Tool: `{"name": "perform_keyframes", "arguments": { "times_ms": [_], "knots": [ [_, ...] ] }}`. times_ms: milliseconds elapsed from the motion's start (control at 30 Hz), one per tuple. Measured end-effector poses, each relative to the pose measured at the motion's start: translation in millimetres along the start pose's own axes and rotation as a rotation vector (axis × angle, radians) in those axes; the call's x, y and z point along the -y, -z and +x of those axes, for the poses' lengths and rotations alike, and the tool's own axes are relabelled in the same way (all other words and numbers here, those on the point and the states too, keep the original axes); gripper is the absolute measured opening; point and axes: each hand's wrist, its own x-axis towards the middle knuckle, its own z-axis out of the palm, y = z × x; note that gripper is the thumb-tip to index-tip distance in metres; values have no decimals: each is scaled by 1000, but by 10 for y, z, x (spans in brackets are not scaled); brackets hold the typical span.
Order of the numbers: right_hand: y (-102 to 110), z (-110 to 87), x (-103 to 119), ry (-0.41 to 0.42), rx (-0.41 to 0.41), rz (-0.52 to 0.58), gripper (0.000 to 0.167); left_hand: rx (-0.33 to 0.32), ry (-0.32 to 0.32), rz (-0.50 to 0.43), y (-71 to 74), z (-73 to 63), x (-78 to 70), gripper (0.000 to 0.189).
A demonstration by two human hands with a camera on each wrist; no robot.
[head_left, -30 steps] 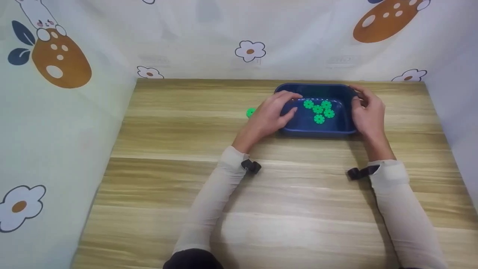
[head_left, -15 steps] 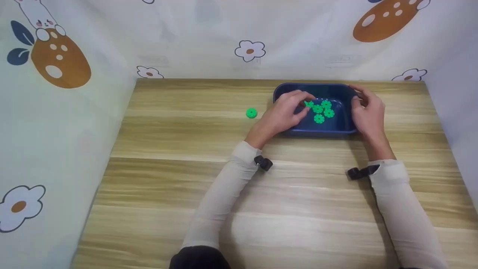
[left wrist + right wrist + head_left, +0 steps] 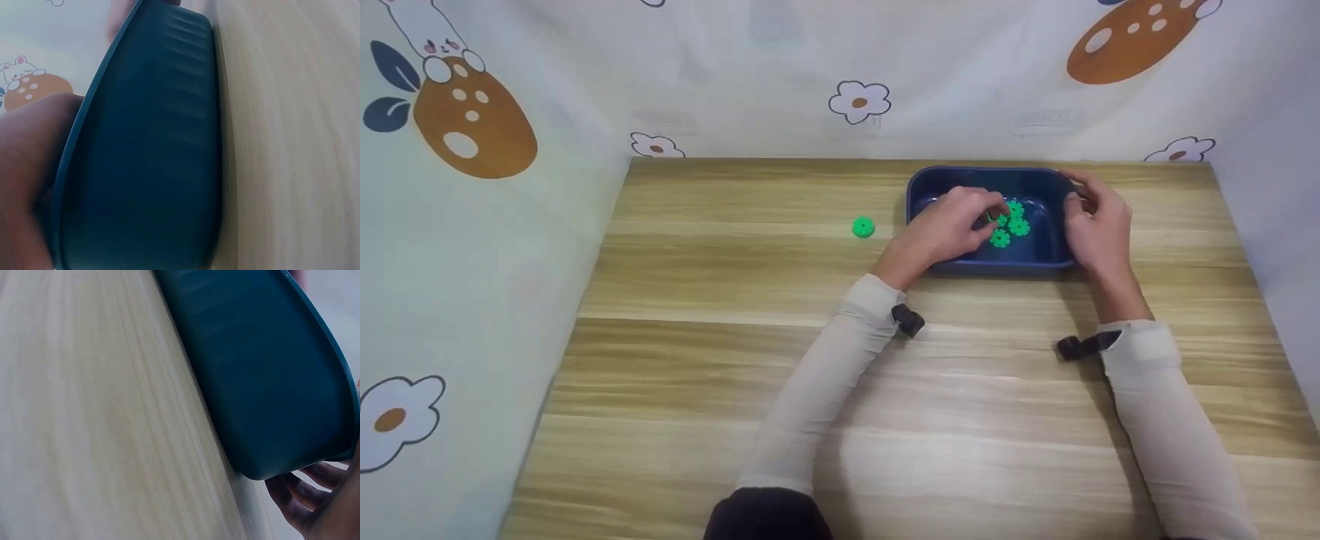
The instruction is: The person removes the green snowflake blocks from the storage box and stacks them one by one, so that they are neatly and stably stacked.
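Observation:
A dark blue plastic bin [image 3: 1020, 264] stands upright on the wooden table, with several green notched discs [image 3: 1019, 226] on its floor. My left hand [image 3: 949, 225] reaches in over the left end, thumb and fingertips apart around one of the discs. Other fingers of that hand are hidden behind its back. At the bin's right end my right hand [image 3: 1101, 225] grips the wall, thumb over the rim. In the right wrist view, the fingers [image 3: 304, 495] of that hand curl round the outer corner. The left wrist view shows the bin's outer wall [image 3: 140, 140] with my left hand [image 3: 28, 169] above its rim.
One more green disc [image 3: 863, 227] lies on the table [image 3: 720, 360] left of the bin. A patterned cloth wall [image 3: 765, 82] rises right behind the bin, with side walls at left and right. Black wrist cameras [image 3: 909, 320] sit on both sleeves.
My left hand has moved right, from the bin's left rim to over the discs, uncovering the loose disc on the table. My right hand keeps its grip on the bin.

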Motion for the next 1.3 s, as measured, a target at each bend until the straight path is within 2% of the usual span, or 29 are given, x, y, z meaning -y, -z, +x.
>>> {"name": "perform_keyframes", "arguments": {
  "times_ms": [167, 400, 600, 1000, 1200, 1300],
  "knots": [
    [6, -9, 10, -1, -2, 8, 40, 25, -10, 19, -50, 85, -12, 26],
    [-22, -9, 21, 28, -15, -3, 41, 36, -7, -8, -120, 164, 48, 24],
    [-16, -10, 23, 25, -20, -3, 40, 88, 10, -32, -156, 190, 72, 26],
    [4, -11, 22, 13, -8, -7, 40, 178, -25, 61, -200, 216, 93, 32],
    [5, -9, 23, 9, -6, 0, 40, 176, -33, 112, -203, 221, 85, 29],
    [1, -10, 22, 11, -9, 0, 40, 166, -57, 148, -200, 211, 84, 28]
  ]
}}
